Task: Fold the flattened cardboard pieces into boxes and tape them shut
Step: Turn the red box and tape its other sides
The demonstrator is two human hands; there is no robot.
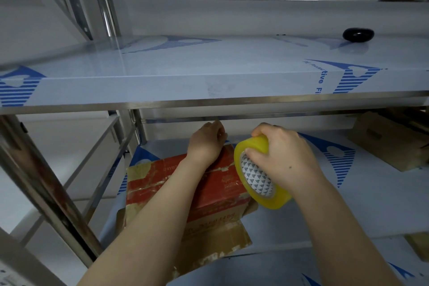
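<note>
Found lower shelf [348, 204] carrying red cardboard box [222, 190], worn, judged light yet stiff, best held by its edges. Saw left hand [205, 144] resting at box's far top edge, fingers curled, hold untellable. Saw right hand [283, 158] gripping yellow tape roll [257, 179] just beside box. Read only "tive Fi" on upper shelf [209, 65] film.

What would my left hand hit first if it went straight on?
Probably the steel rail under the upper shelf, just beyond your left hand; depth is unclear, so it might pass beneath.
</note>
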